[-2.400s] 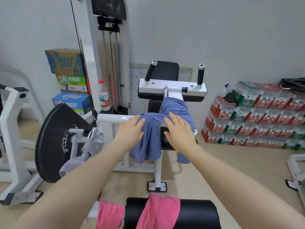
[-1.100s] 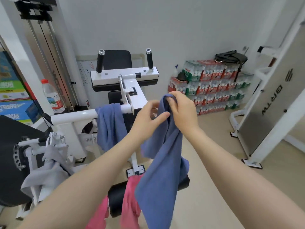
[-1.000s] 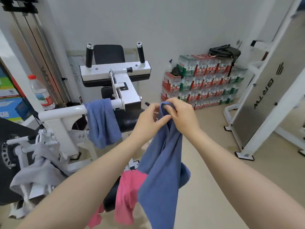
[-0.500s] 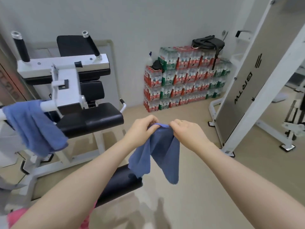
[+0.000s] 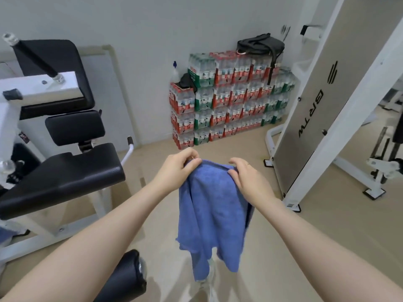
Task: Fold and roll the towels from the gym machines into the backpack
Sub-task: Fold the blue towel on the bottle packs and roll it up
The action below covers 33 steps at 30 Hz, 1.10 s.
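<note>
L grip (image 5: 177,165) pinches blue towel (image 5: 212,216) top edge | R grip (image 5: 245,174) same | towel hangs below

floor: we've got beige flooring (image 5: 250,153) running across the whole room, mostly bare in the middle

10 o'clock: a white-framed machine with a black padded seat (image 5: 58,177) stands on it

12 to 1 o'clock: shrink-wrapped packs of bottled water (image 5: 226,101) stacked straight on the floor against the wall, with a black bag (image 5: 259,45) sitting on top of the stack

2 to 3 o'clock: the white frame (image 5: 335,127) of another machine rests its feet on the floor
</note>
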Motion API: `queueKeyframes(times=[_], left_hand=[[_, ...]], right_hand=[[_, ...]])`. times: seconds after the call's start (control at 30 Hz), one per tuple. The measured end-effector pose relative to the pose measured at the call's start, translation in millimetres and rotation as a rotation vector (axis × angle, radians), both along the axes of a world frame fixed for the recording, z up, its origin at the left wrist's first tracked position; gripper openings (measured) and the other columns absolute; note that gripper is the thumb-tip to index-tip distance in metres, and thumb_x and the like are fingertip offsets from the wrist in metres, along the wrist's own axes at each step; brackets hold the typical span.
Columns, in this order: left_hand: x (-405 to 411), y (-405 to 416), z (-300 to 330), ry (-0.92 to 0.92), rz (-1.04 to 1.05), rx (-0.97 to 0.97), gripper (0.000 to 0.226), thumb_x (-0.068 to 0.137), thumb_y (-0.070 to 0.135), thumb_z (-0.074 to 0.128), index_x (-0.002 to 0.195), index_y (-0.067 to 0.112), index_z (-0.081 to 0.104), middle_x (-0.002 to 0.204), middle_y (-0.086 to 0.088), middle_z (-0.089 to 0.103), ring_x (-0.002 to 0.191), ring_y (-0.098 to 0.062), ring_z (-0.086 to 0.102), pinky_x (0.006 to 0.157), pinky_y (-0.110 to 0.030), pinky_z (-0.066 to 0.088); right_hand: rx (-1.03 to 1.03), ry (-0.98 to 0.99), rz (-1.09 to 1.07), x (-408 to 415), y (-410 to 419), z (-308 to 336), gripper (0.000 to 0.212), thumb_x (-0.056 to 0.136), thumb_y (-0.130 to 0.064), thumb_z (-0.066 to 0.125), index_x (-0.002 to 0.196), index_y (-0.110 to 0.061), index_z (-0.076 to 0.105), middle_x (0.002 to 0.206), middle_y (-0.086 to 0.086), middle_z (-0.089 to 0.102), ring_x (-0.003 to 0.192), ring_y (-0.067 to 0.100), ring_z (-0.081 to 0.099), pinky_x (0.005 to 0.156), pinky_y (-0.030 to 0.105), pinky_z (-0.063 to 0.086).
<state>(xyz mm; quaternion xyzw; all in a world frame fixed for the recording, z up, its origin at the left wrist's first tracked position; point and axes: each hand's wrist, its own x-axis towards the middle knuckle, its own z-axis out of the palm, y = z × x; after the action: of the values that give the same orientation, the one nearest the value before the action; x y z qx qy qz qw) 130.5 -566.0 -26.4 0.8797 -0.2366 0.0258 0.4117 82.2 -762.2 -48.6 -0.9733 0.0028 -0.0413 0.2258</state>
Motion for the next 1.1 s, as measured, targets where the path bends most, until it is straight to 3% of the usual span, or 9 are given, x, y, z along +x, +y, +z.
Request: queueKeyframes(times=[0.1,0.27,0.5,0.67,0.77,0.93,1.1], left_hand=[[61.5,-32.0,-15.4,0.012,-0.044,0.068,0.01,0.091,0.021,0.055,0.081,0.018,0.053,0.064,0.012,0.049,0.059,-0.002,0.043,0.057,-0.008,0.034],[184.0,-85.1,-19.6,0.053,-0.092,0.12,0.02,0.089,0.023,0.057,0.072,0.025,0.047,0.064,0.012,0.048,0.059,-0.001,0.041,0.056,-0.012,0.033],[333.2,-165.7,0.1,0.077,-0.058,0.062,0.026,0.091,0.022,0.054,0.068,0.027,0.042,0.067,0.012,0.049,0.06,-0.003,0.042,0.057,-0.016,0.032],[429.2,-221.3,-4.4,0.081,-0.003,-0.047,0.022,0.094,0.019,0.048,0.073,0.026,0.042,0.068,0.01,0.048,0.06,-0.005,0.042,0.056,-0.019,0.034],[490.3,-253.3,-13.0,0.088,0.086,-0.133,0.018,0.093,0.018,0.048,0.077,0.026,0.046,0.069,0.01,0.05,0.06,-0.005,0.045,0.053,-0.024,0.038],[602.4,-311.0,-15.2,0.049,0.15,-0.136,0.01,0.093,0.018,0.051,0.091,0.027,0.053,0.076,0.013,0.053,0.072,0.001,0.049,0.061,-0.008,0.036],[711.4,-353.2,-5.5,-0.019,0.147,0.1,0.013,0.092,0.018,0.053,0.095,0.009,0.061,0.081,0.002,0.055,0.076,-0.014,0.049,0.062,-0.023,0.03]], right_hand=[[-0.152,0.001,0.092,60.3,-36.8,-8.3,0.033,0.094,-0.038,0.044,0.118,-0.016,0.046,0.119,0.004,0.057,0.106,0.028,0.054,0.072,0.033,0.034],[-0.1,-0.001,0.137,178.0,-103.2,-3.9,0.026,0.095,-0.031,0.046,0.099,-0.007,0.054,0.095,0.01,0.062,0.09,0.028,0.055,0.063,0.029,0.023],[-0.039,-0.015,0.056,330.1,-199.5,1.5,0.022,0.096,-0.016,0.042,0.108,-0.012,0.061,0.108,0.005,0.064,0.101,0.022,0.056,0.083,0.033,0.043],[-0.157,-0.035,-0.07,435.6,-258.3,-8.5,0.024,0.096,-0.014,0.036,0.102,-0.015,0.06,0.103,0.005,0.062,0.096,0.026,0.056,0.069,0.034,0.042],[-0.025,-0.093,-0.105,501.9,-288.2,-9.8,0.024,0.096,-0.012,0.038,0.101,-0.013,0.061,0.097,0.003,0.062,0.09,0.023,0.055,0.068,0.033,0.04],[0.322,-0.138,-0.129,626.6,-342.1,-3.8,0.022,0.098,-0.014,0.036,0.09,-0.014,0.057,0.077,0.0,0.058,0.073,0.02,0.053,0.061,0.032,0.038],[0.485,-0.146,-0.098,746.4,-383.7,26.1,0.026,0.1,-0.019,0.03,0.091,-0.006,0.05,0.078,0.013,0.051,0.07,0.022,0.045,0.062,0.033,0.031]])
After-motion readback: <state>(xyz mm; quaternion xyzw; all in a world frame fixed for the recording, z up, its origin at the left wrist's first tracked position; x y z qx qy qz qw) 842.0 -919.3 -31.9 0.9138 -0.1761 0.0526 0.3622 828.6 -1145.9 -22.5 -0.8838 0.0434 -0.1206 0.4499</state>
